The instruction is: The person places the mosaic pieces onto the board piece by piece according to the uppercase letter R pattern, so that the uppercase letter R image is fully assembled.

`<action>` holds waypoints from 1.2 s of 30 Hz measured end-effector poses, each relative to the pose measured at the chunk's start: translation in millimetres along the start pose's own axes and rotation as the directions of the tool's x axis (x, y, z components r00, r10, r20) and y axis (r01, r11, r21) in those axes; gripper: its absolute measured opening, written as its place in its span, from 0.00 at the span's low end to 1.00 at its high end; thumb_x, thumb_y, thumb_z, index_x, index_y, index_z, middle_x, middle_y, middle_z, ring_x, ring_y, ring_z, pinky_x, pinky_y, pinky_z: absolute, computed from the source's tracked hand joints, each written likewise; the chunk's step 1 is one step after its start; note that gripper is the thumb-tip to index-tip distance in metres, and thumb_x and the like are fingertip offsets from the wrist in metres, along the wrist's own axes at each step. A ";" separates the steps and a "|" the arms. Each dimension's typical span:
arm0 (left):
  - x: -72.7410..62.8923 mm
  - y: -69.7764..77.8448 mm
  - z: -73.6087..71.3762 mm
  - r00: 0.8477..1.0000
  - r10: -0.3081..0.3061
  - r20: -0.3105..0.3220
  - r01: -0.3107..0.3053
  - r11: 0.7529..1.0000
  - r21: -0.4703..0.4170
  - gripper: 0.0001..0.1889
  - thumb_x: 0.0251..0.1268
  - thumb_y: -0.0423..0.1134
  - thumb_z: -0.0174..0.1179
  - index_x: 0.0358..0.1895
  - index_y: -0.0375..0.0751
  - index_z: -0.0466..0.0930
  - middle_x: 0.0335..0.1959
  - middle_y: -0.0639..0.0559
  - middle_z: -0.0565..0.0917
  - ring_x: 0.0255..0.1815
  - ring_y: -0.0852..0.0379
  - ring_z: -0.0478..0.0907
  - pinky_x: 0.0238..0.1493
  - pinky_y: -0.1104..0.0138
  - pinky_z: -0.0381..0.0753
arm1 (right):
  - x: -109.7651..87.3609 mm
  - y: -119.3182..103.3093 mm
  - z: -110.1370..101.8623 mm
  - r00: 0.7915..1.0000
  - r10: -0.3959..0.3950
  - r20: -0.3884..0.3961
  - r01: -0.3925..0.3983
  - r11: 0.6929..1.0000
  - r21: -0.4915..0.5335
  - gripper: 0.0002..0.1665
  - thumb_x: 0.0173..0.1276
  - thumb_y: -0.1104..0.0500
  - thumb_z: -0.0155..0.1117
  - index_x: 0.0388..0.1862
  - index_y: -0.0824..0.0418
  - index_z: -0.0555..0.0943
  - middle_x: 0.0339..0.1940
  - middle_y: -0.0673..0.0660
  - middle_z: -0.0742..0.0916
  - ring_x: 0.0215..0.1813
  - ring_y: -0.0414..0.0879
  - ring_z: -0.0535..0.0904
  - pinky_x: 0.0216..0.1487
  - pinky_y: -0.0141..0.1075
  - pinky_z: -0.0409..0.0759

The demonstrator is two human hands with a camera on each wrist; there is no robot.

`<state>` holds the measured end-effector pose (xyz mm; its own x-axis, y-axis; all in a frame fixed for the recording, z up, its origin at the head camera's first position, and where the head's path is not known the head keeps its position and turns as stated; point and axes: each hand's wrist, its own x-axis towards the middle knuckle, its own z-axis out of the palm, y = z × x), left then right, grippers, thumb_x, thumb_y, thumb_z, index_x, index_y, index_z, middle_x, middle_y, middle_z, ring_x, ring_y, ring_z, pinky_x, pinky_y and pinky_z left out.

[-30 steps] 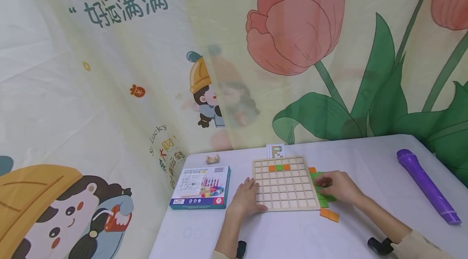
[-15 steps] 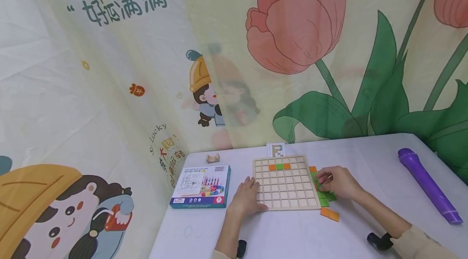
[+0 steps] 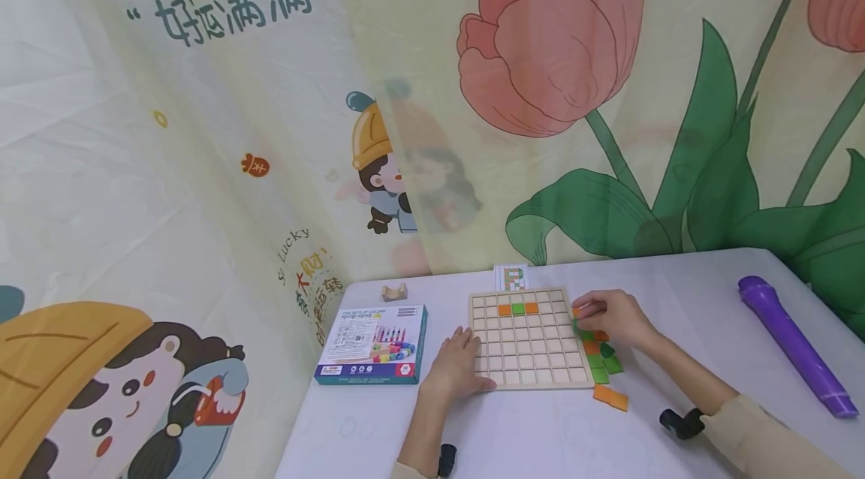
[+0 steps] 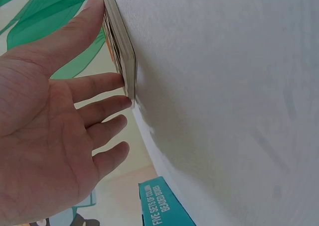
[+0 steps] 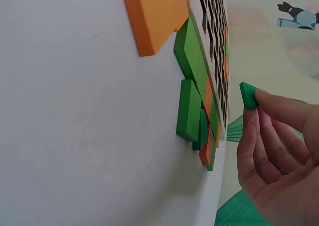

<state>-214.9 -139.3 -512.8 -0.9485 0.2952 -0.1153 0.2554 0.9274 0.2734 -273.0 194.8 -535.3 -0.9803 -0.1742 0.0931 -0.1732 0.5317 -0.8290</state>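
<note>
My left hand [image 3: 454, 368] touches the left edge and near left corner of a wooden grid board [image 3: 530, 347]; in the left wrist view its fingers [image 4: 102, 109] look fairly straight. Two orange tiles and a green tile [image 3: 518, 309] sit in a row of the grid near the far side. Just right of the board's far right corner, my right hand [image 3: 618, 316] is raised above loose tiles. Between thumb and fingertips it pinches a small green tile [image 5: 248, 95], seen in the right wrist view. Green and orange loose tiles [image 3: 598, 374] lie along the board's right edge.
Two orange tiles [image 3: 610, 397] lie near the board's front right corner. A patterned card [image 3: 511, 278] stands behind the board. To the left are a boxed set [image 3: 370, 345] and a small wooden piece [image 3: 394, 292]. A purple tube [image 3: 797, 347] lies far right.
My right hand has lifted off the loose tiles and moved away from me, toward the board's far right corner, with a green tile. My left hand stays at the board.
</note>
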 end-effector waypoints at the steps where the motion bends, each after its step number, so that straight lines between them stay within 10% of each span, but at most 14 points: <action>1: 0.1 -0.2 0.5 1.000 -0.001 -0.001 0.001 1.000 0.000 0.46 0.53 0.51 0.81 0.73 0.34 0.73 0.79 0.39 0.67 0.83 0.42 0.56 0.82 0.48 0.58 | 1.9 -0.2 0.8 1.000 -0.004 -0.003 0.004 1.000 0.009 0.18 0.62 0.65 0.78 0.51 0.66 0.87 0.34 0.51 0.91 0.38 0.46 0.87 0.35 0.32 0.86; 36: -0.3 -1.5 4.0 1.000 0.000 0.000 0.000 1.000 0.020 0.46 0.55 0.52 0.80 0.74 0.35 0.72 0.80 0.40 0.66 0.84 0.43 0.56 0.82 0.49 0.58 | 64.5 -1.8 42.7 0.996 0.060 -0.066 -0.057 0.997 0.043 0.11 0.65 0.62 0.77 0.45 0.64 0.88 0.30 0.53 0.89 0.34 0.45 0.86 0.34 0.35 0.84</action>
<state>-214.3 -139.8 -517.1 -0.9486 0.2949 -0.1151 0.2588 0.9318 0.2544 -331.9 147.3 -551.4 -0.9930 -0.0867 0.0800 -0.1130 0.5047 -0.8559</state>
